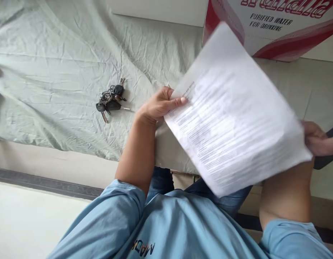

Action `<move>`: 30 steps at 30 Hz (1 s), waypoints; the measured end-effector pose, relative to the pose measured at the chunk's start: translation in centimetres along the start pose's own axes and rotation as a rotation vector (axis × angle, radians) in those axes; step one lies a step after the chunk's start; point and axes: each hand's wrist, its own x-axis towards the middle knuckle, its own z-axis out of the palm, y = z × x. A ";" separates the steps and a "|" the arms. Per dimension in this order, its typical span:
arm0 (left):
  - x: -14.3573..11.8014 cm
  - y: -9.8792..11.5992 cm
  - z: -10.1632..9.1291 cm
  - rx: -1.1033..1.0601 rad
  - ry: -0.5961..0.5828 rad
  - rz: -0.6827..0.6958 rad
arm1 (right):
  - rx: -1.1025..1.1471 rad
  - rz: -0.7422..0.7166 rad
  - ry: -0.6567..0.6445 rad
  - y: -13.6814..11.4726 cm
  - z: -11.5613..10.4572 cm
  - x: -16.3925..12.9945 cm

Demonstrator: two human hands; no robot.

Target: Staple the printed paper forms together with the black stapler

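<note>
A white printed sheet of paper [236, 118] is held up aslant in front of my body, blurred by motion, its lines of text too smeared to read. My left hand [163, 102] is closed on its left corner, the thumb on top of the page. At the far right, my right hand [317, 138] is partly behind the sheet's bent right edge and blurred; whether it grips the paper is not clear. Beside that hand is a dark flat object [324, 160], partly covered and cut off by the frame.
A bunch of keys [111, 99] lies on the wrinkled pale green cloth [48, 90] covering the table, left of my left hand. Behind the sheet stands a red and white drinking-water carton [277, 36]. Another pale box [161, 10] is at the back.
</note>
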 end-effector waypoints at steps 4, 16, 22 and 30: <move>0.0 3.1 1.7 0.300 -0.351 -0.052 | 0.111 0.193 -0.130 -1.5 2.2 1.6; 2.1 2.9 4.7 0.599 -0.142 0.013 | -0.412 0.110 -0.070 -1.1 10.0 0.1; 1.4 0.6 4.7 0.440 0.257 0.024 | -0.498 0.167 -0.098 -1.6 10.2 0.0; 4.1 0.8 7.6 0.374 0.156 0.043 | -0.440 0.253 -0.029 -1.6 8.0 0.8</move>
